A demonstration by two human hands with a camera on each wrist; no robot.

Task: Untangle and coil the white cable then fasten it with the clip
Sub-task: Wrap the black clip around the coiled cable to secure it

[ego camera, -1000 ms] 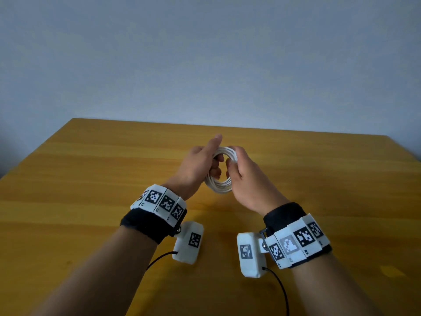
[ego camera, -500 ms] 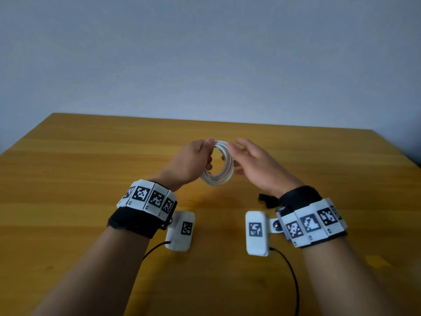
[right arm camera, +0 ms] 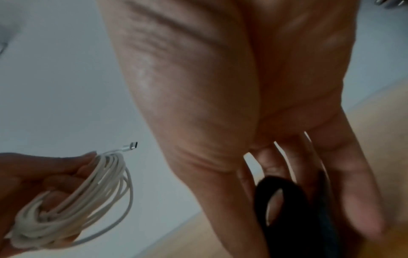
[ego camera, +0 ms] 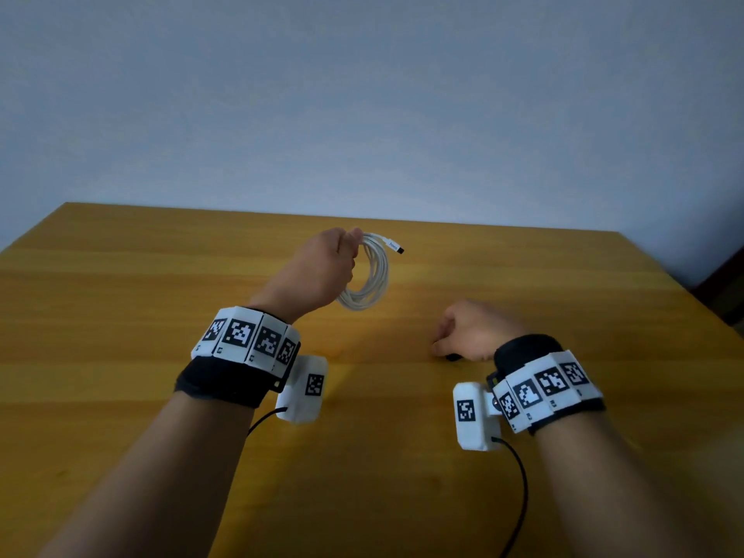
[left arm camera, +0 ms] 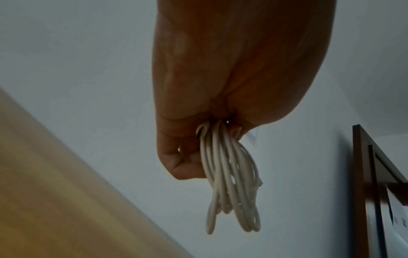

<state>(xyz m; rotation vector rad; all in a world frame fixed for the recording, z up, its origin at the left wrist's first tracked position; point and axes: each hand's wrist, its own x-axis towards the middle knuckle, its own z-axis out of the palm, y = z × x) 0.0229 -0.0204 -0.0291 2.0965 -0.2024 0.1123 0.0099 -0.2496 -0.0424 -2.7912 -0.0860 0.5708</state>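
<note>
Holding the coiled white cable (ego camera: 368, 275) upright above the wooden table (ego camera: 120, 300), the left hand (ego camera: 322, 271) grips its top. Right of the coil, well apart, the right hand (ego camera: 471, 330) curls round the black clip (right arm camera: 293, 209), mostly hidden, lying nearer this hand.

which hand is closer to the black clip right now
Right. The right hand is down on the table with its fingers around the black clip. The left hand is raised off to the side, gripping the coiled white cable.
</note>
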